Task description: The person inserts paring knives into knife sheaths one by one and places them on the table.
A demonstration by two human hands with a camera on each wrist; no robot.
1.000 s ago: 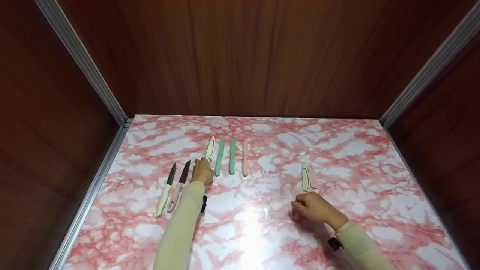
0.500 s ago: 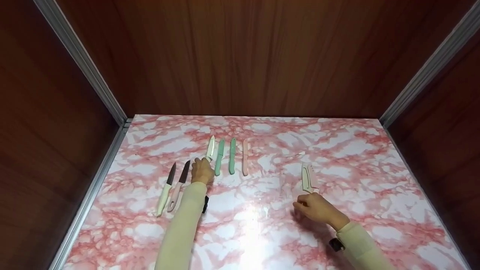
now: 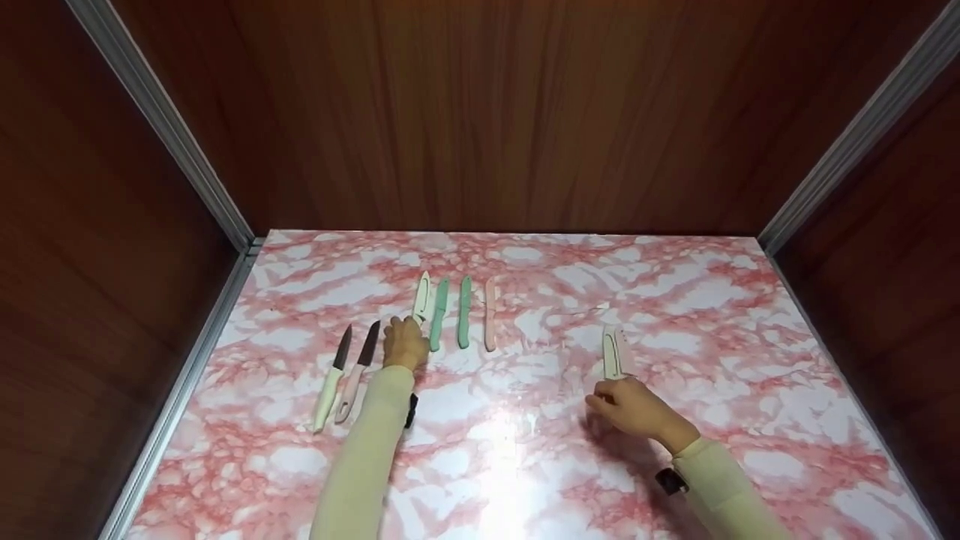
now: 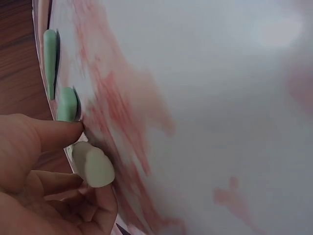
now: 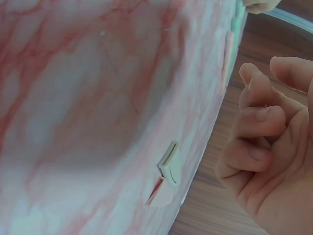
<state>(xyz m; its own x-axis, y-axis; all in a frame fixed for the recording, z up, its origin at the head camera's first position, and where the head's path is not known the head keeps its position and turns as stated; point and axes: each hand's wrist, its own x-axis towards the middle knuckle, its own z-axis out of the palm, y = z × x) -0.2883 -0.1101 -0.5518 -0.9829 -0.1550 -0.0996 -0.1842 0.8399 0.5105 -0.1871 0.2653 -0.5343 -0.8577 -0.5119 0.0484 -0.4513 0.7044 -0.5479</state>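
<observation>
My left hand is at the left of a row of knives, its thumb and fingers around the cream handle of a sheathed knife. The cream sheath on that knife points away from me. To its right lie two green knives and a pink one. My right hand hovers over the table at the right, fingers loosely curled and holding nothing. Just beyond it in the head view lie a cream knife sheath and a pink sheath, side by side.
Nearer me on the left lie two bare dark-bladed knives, one with a cream handle and one with a pink handle. The red-and-white marbled table is bounded by a brown back panel and side panels with metal edging.
The right hand has shifted slightly, its knuckles now overlapping the near end of the sheaths. The left hand stays at the cream knife, which has barely moved.
</observation>
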